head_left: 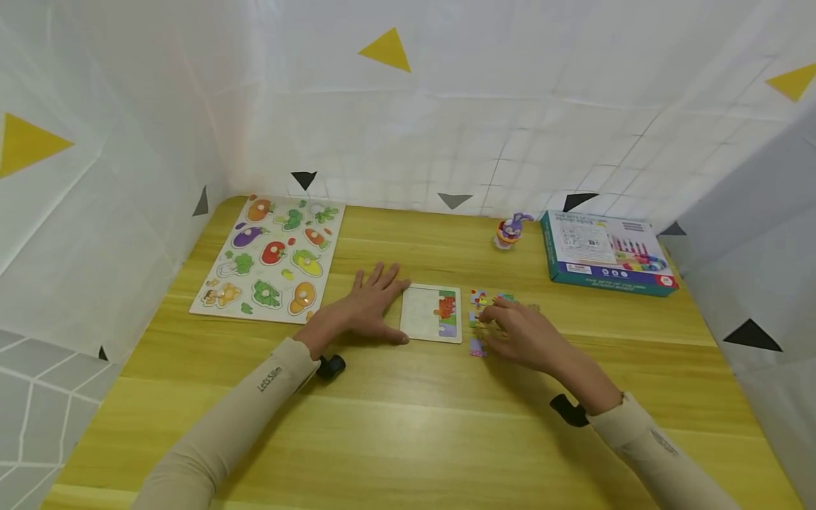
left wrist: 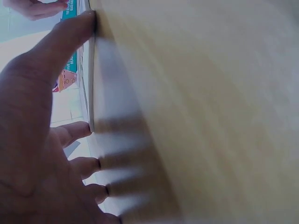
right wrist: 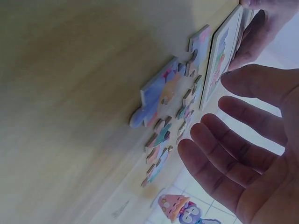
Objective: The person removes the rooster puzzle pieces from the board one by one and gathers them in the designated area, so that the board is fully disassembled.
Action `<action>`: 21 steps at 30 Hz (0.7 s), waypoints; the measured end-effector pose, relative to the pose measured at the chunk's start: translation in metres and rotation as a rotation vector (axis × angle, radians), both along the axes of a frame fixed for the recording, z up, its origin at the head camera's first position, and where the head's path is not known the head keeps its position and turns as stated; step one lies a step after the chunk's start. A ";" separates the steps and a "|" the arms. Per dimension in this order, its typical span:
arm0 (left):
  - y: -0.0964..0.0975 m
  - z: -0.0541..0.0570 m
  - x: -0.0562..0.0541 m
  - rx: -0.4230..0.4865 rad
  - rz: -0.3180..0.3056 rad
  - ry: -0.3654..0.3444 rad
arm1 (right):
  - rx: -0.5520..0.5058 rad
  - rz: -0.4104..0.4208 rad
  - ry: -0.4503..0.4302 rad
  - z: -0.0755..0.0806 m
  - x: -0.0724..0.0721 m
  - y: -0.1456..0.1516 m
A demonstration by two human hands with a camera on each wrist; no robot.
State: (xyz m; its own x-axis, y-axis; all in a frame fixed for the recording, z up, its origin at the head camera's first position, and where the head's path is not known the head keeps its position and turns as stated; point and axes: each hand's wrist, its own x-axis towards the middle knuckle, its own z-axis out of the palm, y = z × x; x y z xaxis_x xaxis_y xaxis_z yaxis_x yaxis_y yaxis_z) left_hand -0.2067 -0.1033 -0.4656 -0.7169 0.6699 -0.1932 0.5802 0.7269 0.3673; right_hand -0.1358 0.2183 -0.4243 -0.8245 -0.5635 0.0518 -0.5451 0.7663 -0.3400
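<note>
Beneath the fingers of the left hand [head_left: 370, 306] we see a smooth tabletop [head_left: 408, 439] with wood grain under a soft sheen. At those fingertips, the puzzle tray [head_left: 418, 312] looks like pale, matt board. Beside the right hand's [head_left: 523, 336] fingers we find puzzle pieces [right wrist: 154, 95] of thin board, smooth and printed on top. Beyond them stand a plastic-looking figurine [head_left: 508, 232] and a slightly glossy card box [head_left: 612, 251]. Behind the left fingers, the sleeve [head_left: 236, 411] is matt cloth.

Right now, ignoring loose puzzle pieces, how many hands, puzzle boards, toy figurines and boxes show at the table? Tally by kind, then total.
Hands (left hand, right hand): 2
Puzzle boards (vegetable board, jigsaw tray): 2
Bunny figurine: 1
Teal box: 1
Total: 6
</note>
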 end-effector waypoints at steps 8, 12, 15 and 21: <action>0.000 0.001 0.000 -0.011 0.001 -0.001 | 0.017 0.013 -0.015 0.001 -0.012 -0.014; 0.000 0.002 0.001 -0.007 0.003 -0.007 | 0.048 0.046 -0.017 0.002 -0.019 -0.025; 0.000 0.002 0.001 -0.003 0.004 -0.007 | 0.064 0.063 -0.015 0.003 -0.024 -0.033; 0.001 0.001 0.000 0.010 -0.006 -0.006 | 0.062 0.070 -0.019 0.007 -0.032 -0.043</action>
State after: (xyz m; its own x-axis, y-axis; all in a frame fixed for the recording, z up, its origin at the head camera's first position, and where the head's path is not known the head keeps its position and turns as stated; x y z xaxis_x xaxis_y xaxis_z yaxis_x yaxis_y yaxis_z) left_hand -0.2065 -0.1021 -0.4649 -0.7119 0.6760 -0.1902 0.5823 0.7197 0.3780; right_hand -0.1682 0.1755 -0.4177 -0.7837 -0.6212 -0.0003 -0.5917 0.7466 -0.3040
